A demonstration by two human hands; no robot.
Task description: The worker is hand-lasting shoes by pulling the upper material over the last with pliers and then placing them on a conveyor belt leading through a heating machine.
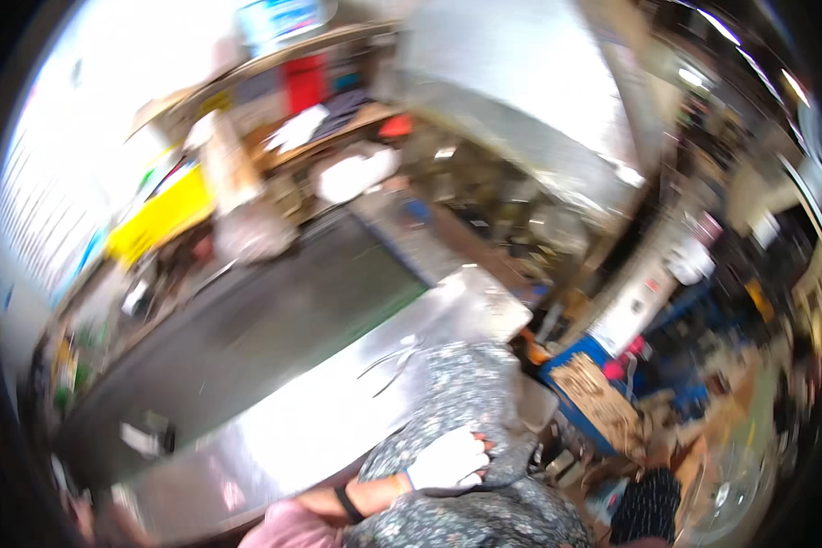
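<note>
Low in the middle, my left hand wears a white glove with bare fingertips and rests against a dark floral apron. Its fingers look slightly bent and apart, with no object seen in them. A black band circles the wrist below a pink sleeve. My right hand does not show. Beyond the apron, a shiny metal worktop runs along a dark grey flat surface. Thin dark curved strands, perhaps a cord, lie on the metal near the apron. The picture is smeared by motion.
A yellow bin and a plastic-wrapped bundle stand behind the dark surface, under a cluttered shelf. A big metal hood or cabinet rises at the back. To the right sit a blue crate with brown pieces and a dark striped cloth.
</note>
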